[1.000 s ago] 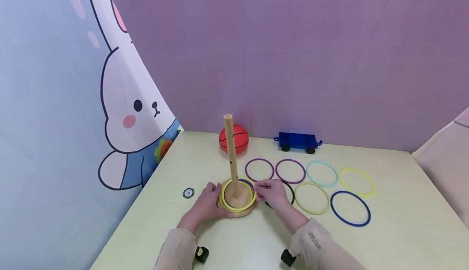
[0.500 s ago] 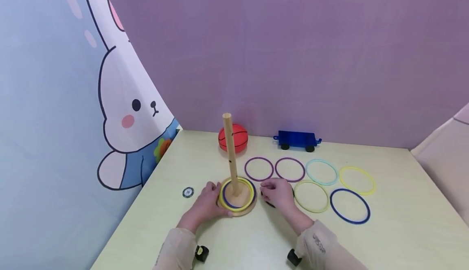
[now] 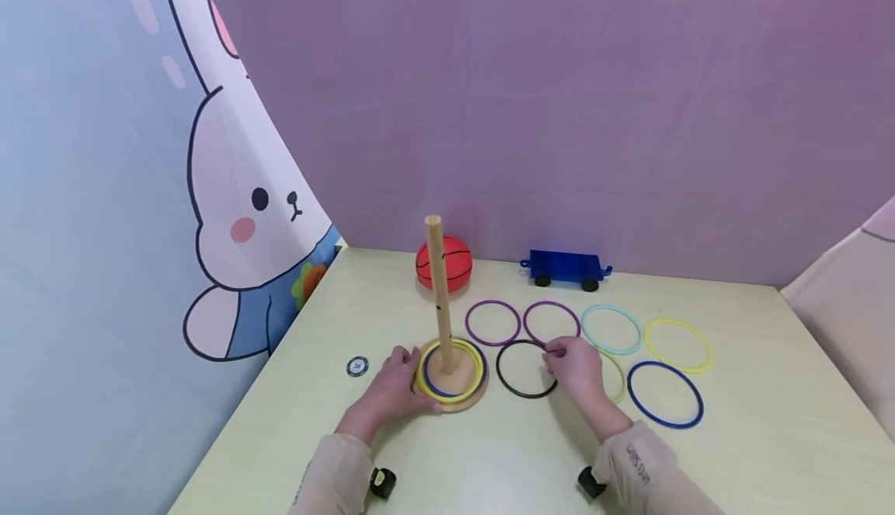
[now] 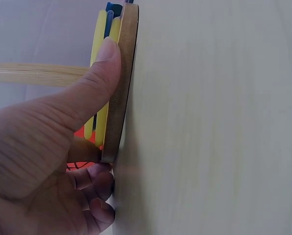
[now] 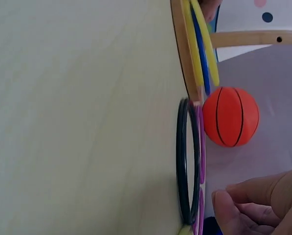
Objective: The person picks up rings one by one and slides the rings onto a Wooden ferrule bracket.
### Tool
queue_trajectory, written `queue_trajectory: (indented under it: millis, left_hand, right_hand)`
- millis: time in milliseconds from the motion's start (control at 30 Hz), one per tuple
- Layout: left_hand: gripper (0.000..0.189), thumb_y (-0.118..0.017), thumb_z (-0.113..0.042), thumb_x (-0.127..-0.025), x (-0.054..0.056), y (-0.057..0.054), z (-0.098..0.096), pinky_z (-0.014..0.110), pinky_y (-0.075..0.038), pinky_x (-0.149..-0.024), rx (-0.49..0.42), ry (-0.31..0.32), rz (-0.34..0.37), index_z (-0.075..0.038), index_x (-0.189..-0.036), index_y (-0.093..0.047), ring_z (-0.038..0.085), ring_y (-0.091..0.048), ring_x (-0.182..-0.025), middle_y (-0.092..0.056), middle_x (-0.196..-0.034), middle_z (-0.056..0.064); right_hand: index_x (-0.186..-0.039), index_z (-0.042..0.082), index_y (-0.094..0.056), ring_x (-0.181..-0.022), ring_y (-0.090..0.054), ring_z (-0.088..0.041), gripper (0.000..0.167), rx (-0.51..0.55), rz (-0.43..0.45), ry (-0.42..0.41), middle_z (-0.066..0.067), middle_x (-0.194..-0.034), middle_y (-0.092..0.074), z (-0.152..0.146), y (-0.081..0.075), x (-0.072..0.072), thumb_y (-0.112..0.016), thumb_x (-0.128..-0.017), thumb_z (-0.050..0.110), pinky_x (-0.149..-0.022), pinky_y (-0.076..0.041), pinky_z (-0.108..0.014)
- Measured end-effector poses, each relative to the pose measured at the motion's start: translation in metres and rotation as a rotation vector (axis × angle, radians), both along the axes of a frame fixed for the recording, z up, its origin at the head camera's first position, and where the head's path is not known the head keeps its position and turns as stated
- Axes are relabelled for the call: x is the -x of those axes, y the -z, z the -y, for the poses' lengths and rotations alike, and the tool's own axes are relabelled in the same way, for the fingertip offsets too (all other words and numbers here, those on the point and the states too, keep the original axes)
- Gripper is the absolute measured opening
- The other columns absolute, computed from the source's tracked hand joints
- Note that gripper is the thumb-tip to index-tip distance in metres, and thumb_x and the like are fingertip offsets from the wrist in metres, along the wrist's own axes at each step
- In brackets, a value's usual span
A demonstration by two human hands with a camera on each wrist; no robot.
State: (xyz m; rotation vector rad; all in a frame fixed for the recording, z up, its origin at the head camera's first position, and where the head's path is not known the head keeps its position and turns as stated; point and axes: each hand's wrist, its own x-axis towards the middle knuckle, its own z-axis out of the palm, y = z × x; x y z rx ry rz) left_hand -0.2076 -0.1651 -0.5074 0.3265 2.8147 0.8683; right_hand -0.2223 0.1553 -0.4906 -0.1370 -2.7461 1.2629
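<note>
A wooden peg stand (image 3: 439,297) with a round base carries yellow rings (image 4: 102,120) and a blue ring (image 3: 484,363) around its post. My left hand (image 3: 394,391) grips the stand's base from the left, thumb along the front edge, fingers round the far side. On the table to the right lies a black ring (image 3: 527,397). Over its right edge hovers my right hand (image 3: 579,371), thumb and forefinger close together, holding nothing. In the right wrist view, those fingertips (image 5: 223,200) stand off the table. Part of a yellow-green ring (image 3: 621,379) is hidden by the right hand.
Two purple rings (image 3: 492,345), a light blue ring (image 3: 611,307), a yellow ring (image 3: 712,352) and a dark blue ring (image 3: 664,426) lie to the right. Behind are a red ball (image 3: 453,266) and a blue toy wagon (image 3: 566,266). A round chip (image 3: 357,366) lies left.
My right hand has moved right, from the stand's rings across the black ring to its right edge, uncovering most of it. My left hand has stayed on the base.
</note>
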Motion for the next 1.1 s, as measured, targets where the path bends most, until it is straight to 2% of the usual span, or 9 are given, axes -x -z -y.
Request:
queue_trajectory:
  millis: [133, 367, 533, 600, 667, 833, 933, 1100]
  left_hand:
    - [0.115, -0.087, -0.052, -0.064, 0.001, 0.002, 0.001, 0.05, -0.04, -0.102, -0.003, 0.004, -0.008, 0.001, -0.15, -0.032, 0.029, -0.041, -0.119, -0.04, -0.127, 0.015]
    - [0.116, -0.087, -0.052, -0.064, 0.0, 0.003, 0.001, 0.05, -0.04, -0.103, -0.006, -0.004, 0.004, 0.001, -0.15, -0.031, 0.029, -0.041, -0.121, -0.04, -0.128, 0.014]
    - [0.116, -0.087, -0.051, -0.064, 0.002, 0.003, 0.001, 0.05, -0.04, -0.103, -0.012, 0.0, 0.002, 0.001, -0.15, -0.031, 0.03, -0.041, -0.121, -0.04, -0.128, 0.015]
    - [0.116, -0.087, -0.052, -0.064, 0.002, 0.003, 0.001, 0.05, -0.04, -0.103, -0.014, -0.001, 0.003, 0.001, -0.151, -0.031, 0.03, -0.041, -0.121, -0.04, -0.128, 0.015]
    - [0.116, -0.087, -0.053, -0.064, 0.003, 0.004, 0.001, 0.05, -0.04, -0.103, -0.01, -0.002, 0.004, 0.0, -0.151, -0.03, 0.029, -0.041, -0.121, -0.04, -0.128, 0.014]
    - [0.117, -0.086, -0.054, -0.064, 0.003, 0.005, 0.0, 0.05, -0.04, -0.103, -0.007, -0.004, 0.008, -0.001, -0.151, -0.03, 0.029, -0.041, -0.122, -0.04, -0.13, 0.014]
    - [0.116, -0.087, -0.053, -0.063, 0.002, 0.003, -0.001, 0.051, -0.04, -0.103, -0.012, -0.009, 0.011, -0.001, -0.151, -0.03, 0.029, -0.041, -0.122, -0.04, -0.129, 0.014]
    - [0.116, -0.087, -0.052, -0.063, 0.002, 0.002, -0.001, 0.05, -0.04, -0.103, -0.002, -0.014, 0.012, -0.001, -0.151, -0.03, 0.029, -0.041, -0.121, -0.04, -0.129, 0.014]
  right_hand:
    - [-0.092, -0.003, -0.073, -0.065, -0.064, -0.018, 0.014, -0.105, -0.021, 0.005, -0.009, -0.078, -0.07, -0.009, 0.001, 0.004, -0.074, -0.079, 0.002, -0.061, -0.053, -0.032]
    - [-0.089, -0.005, -0.073, -0.074, -0.064, -0.027, 0.014, -0.215, -0.012, -0.021, -0.013, -0.08, -0.07, -0.013, 0.002, 0.006, -0.073, -0.076, -0.001, -0.07, -0.053, -0.043]
    - [-0.079, -0.002, -0.071, -0.07, -0.06, -0.025, 0.006, -0.271, 0.018, -0.056, -0.01, -0.074, -0.067, -0.01, 0.002, 0.006, -0.072, -0.073, -0.002, -0.067, -0.052, -0.042]
    - [-0.074, 0.0, -0.069, -0.066, -0.057, -0.022, 0.004, -0.276, 0.027, -0.057, -0.007, -0.07, -0.064, -0.008, 0.003, 0.006, -0.072, -0.073, -0.002, -0.064, -0.05, -0.039]
    - [-0.07, 0.002, -0.066, -0.064, -0.054, -0.021, 0.008, -0.292, 0.031, -0.058, -0.004, -0.065, -0.06, -0.007, 0.003, 0.006, -0.073, -0.073, -0.001, -0.062, -0.048, -0.038]
    - [-0.068, 0.003, -0.064, -0.063, -0.053, -0.021, 0.013, -0.335, 0.049, -0.064, -0.004, -0.064, -0.058, -0.004, 0.001, 0.005, -0.074, -0.075, 0.0, -0.06, -0.047, -0.036]
    - [-0.066, 0.004, -0.065, -0.063, -0.054, -0.021, 0.012, -0.342, 0.05, -0.071, -0.004, -0.064, -0.059, -0.004, 0.002, 0.005, -0.07, -0.075, -0.002, -0.059, -0.047, -0.036]
    - [-0.065, 0.006, -0.067, -0.061, -0.053, -0.02, 0.012, -0.288, 0.086, -0.086, -0.002, -0.063, -0.06, -0.008, 0.003, 0.006, -0.068, -0.075, -0.002, -0.057, -0.045, -0.033]
